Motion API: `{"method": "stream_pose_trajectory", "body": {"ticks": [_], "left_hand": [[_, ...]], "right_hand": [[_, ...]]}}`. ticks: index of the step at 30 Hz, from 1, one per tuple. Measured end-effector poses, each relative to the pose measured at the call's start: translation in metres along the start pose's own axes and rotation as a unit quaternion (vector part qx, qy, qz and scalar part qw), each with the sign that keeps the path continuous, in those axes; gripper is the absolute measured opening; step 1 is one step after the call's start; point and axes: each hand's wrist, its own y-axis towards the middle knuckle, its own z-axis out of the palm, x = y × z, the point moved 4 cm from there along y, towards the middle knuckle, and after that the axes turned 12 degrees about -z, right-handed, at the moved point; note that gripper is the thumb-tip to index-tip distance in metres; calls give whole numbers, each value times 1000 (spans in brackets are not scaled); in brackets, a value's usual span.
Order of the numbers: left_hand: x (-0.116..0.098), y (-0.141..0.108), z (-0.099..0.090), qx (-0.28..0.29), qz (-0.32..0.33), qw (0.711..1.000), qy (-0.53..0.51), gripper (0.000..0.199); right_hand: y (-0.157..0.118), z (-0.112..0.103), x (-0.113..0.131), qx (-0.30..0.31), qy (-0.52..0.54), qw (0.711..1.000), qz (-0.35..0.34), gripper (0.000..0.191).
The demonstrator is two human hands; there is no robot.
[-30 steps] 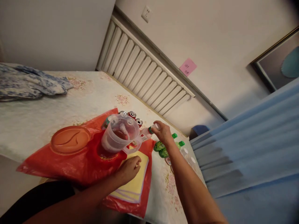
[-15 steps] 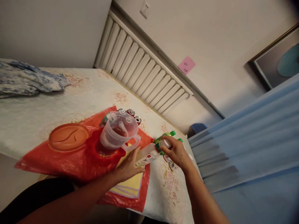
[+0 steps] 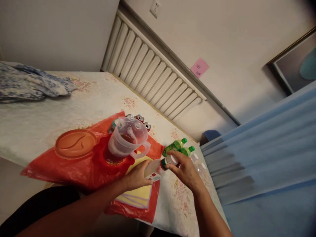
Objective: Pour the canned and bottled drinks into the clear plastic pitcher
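A translucent bottle (image 3: 153, 168) with a white label and a green-and-red neck band lies tilted between my hands. My left hand (image 3: 138, 174) is wrapped round its body. At the neck, my right hand (image 3: 184, 168) has thumb and fingers round the white cap (image 3: 172, 160). Left of the bottle stands a clear plastic pitcher (image 3: 127, 138) holding brown, foamy liquid. An orange round lid (image 3: 75, 144) lies on the red plastic sheet (image 3: 59, 169). Under my left hand is a folded yellow cloth (image 3: 139, 197).
Several drink cans (image 3: 140, 118) stand behind the pitcher. Green bottles (image 3: 171, 147) and clear bottles (image 3: 200, 167) are at the right. A blue-patterned cloth (image 3: 34, 84) lies at the far left of the flowered table (image 3: 98, 89). A blue curtain (image 3: 266, 144) hangs at the right.
The bottle and my right hand have shifted slightly down toward me, so the green bottles behind show more. My left hand still holds the bottle.
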Motion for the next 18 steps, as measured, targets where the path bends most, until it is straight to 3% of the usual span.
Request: {"method": "stream_pose_trajectory", "body": {"ticks": [6,10,15,18], "left_hand": [[0,-2,-5,-10,-13,1000,12,71],[1,-3,-7,-10,-25,999,18,72],[6,-4,-9,-5,-47,999,0,80],[11,-4,-8,-3,-47,999,-12,82]], "right_hand": [[-4,0,-1,-16,1,1000,9,35],[-3,-1,-7,-95,10,995,25,30],[-7,9,-51,-231,131,954,142,46],[-12,38,-84,-243,245,911,224,55]]}}
